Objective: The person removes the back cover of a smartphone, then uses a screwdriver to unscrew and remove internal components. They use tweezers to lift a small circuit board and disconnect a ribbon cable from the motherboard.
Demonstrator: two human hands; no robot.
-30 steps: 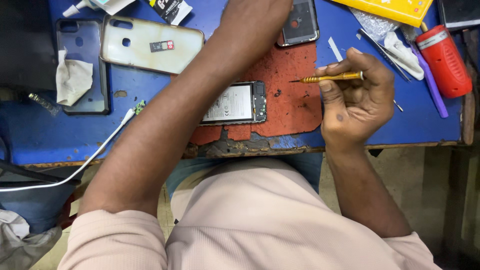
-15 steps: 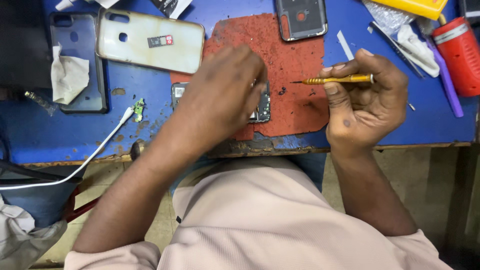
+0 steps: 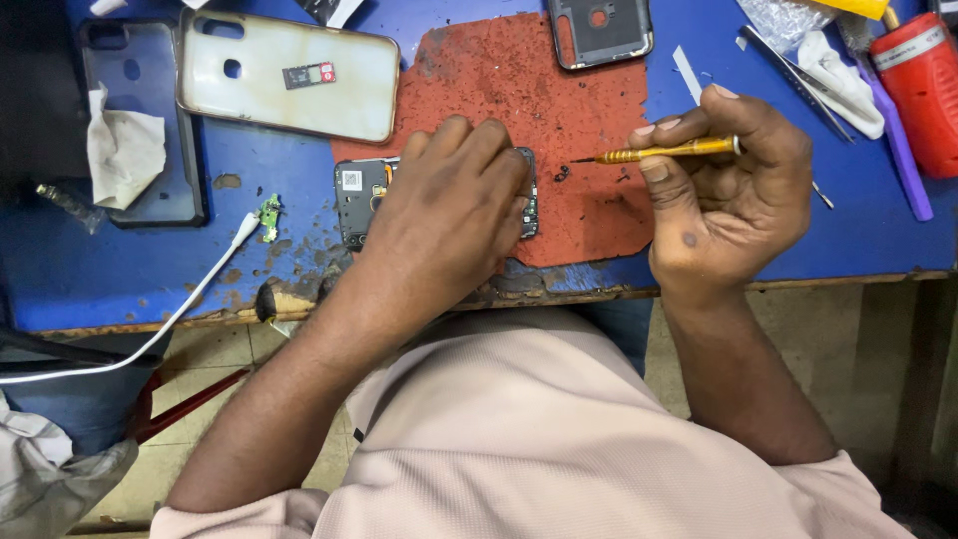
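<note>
An opened phone (image 3: 357, 200) lies on a worn red mat (image 3: 559, 110) on the blue table. My left hand (image 3: 449, 215) rests flat over most of the phone and holds it down; only the phone's left end and right edge show. My right hand (image 3: 723, 195) grips a thin yellow screwdriver (image 3: 664, 152) held level, its tip pointing left just right of the phone. A few tiny dark screws (image 3: 564, 175) lie on the mat by the tip.
A cream phone back cover (image 3: 289, 75) and a dark clear case (image 3: 140, 110) with a tissue lie at the back left. A dark phone frame (image 3: 599, 30) sits at the top. A red canister (image 3: 923, 90), a purple tool, tweezers and a white cable (image 3: 170, 319) surround the work area.
My left hand came back from the far side of the table and settled over the opened phone. My right hand kept the screwdriver level, its tip now closer to the phone.
</note>
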